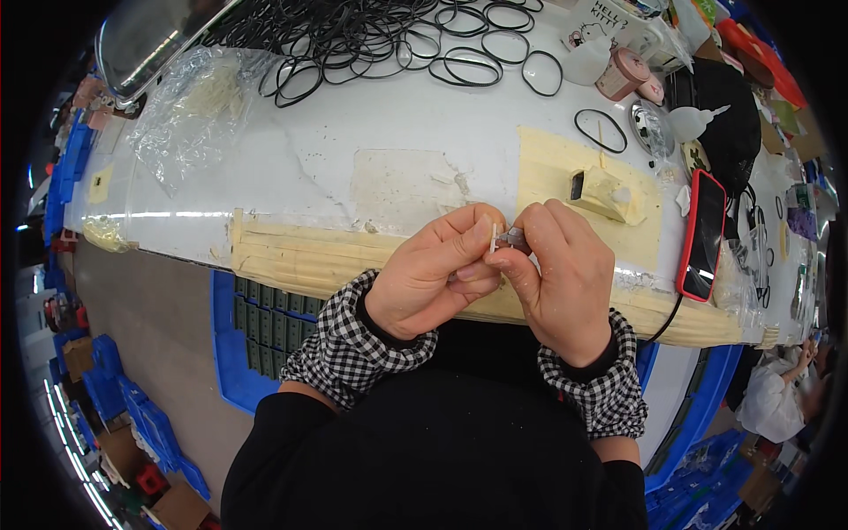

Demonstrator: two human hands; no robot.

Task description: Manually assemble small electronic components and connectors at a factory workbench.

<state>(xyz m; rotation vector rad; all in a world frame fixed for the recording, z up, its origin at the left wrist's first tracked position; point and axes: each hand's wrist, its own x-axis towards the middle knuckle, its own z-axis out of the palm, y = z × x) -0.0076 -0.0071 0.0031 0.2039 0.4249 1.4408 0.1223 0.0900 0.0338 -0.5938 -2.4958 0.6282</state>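
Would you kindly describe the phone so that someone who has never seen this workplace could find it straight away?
Start at the white table and look to the right of the person's right hand, near the front edge. The phone is there, beside the yellow sheet. Dark-faced with a bright red border, it stands out from the all-black bag beyond it.

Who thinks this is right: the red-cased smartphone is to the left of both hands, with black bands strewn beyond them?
The side is wrong: the head view shows the red-cased smartphone to the right of both hands, with black bands strewn beyond them.
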